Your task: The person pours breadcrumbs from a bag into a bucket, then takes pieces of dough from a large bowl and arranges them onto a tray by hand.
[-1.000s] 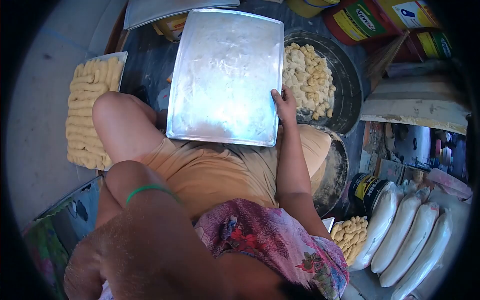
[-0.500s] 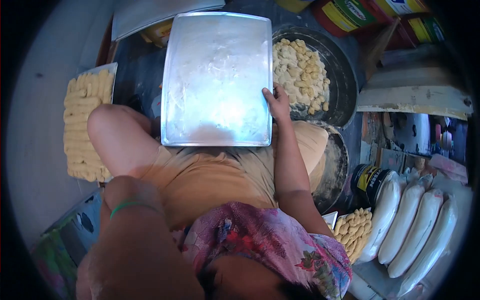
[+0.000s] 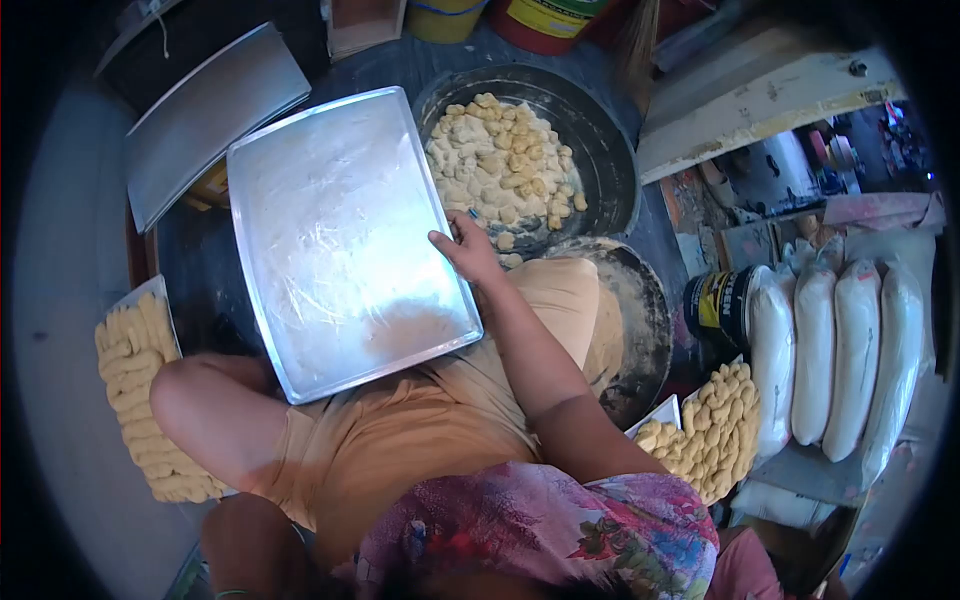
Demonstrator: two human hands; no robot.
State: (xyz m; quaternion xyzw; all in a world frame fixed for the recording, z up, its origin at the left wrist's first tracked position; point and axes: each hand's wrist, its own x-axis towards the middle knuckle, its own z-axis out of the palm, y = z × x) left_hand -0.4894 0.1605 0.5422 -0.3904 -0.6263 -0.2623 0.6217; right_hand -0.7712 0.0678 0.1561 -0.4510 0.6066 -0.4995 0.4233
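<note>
A large rectangular metal baking tray rests tilted over my lap, its bare flat face turned up. My right hand grips its right edge, thumb on top and the other fingers mostly hidden beneath. Just beyond that hand lies a round dark pan holding many floured dough pieces. Part of my left arm shows at the lower left, but the left hand is out of view.
Shaped dough on a tray lies by my left knee, and more dough pieces are at the right. A second metal sheet leans at upper left. Another dark pan, a black tub and long white plastic-wrapped packs stand rightward.
The view has shifted and turned. The tray now sits tilted and lower left in the picture, with my right hand still on its edge. My left arm has dropped toward the bottom edge.
</note>
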